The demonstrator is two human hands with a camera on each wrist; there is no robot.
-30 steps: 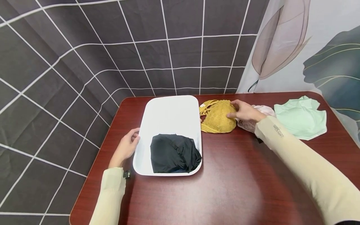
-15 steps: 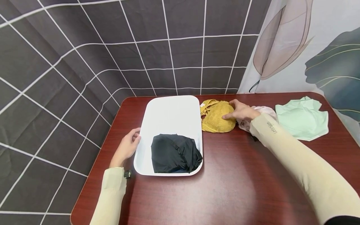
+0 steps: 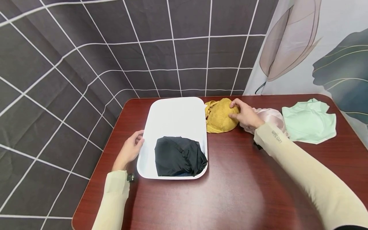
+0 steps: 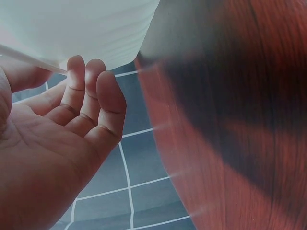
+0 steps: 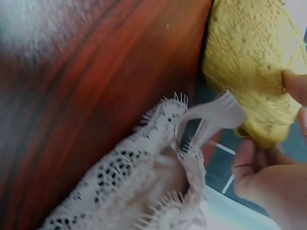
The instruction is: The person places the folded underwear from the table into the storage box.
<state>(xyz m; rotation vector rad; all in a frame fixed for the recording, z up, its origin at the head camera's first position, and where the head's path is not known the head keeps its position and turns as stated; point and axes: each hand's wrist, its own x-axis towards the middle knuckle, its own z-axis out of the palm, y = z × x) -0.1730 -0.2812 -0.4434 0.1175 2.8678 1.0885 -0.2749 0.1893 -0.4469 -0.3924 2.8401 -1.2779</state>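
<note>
My right hand [image 3: 244, 113] pinches the right edge of a mustard-yellow lace bra [image 3: 219, 116], whose cup bulges upward beside the tray. In the right wrist view, thumb and fingers hold that textured yellow cup [image 5: 254, 57] from either side. My left hand [image 3: 130, 148] is at the left rim of a white tray [image 3: 173, 111], fingers loosely bent. Seen from the left wrist, its fingertips [image 4: 109, 91] lie right at the tray's outer wall [image 4: 110, 28]. A folded black garment [image 3: 178, 156] lies in the tray's near half.
A pale pink bra with lace trim [image 3: 270, 116] lies just right of the yellow one, partly behind my right forearm. Farther right is a mint-green garment [image 3: 310, 121]. The reddish-brown table [image 3: 230, 188] backs onto a dark grid-patterned curtain [image 3: 189, 54].
The yellow bra's right side has risen and tipped up toward the back, with my right hand gripping it. More of the pink bra shows. The left hand and tray hold still.
</note>
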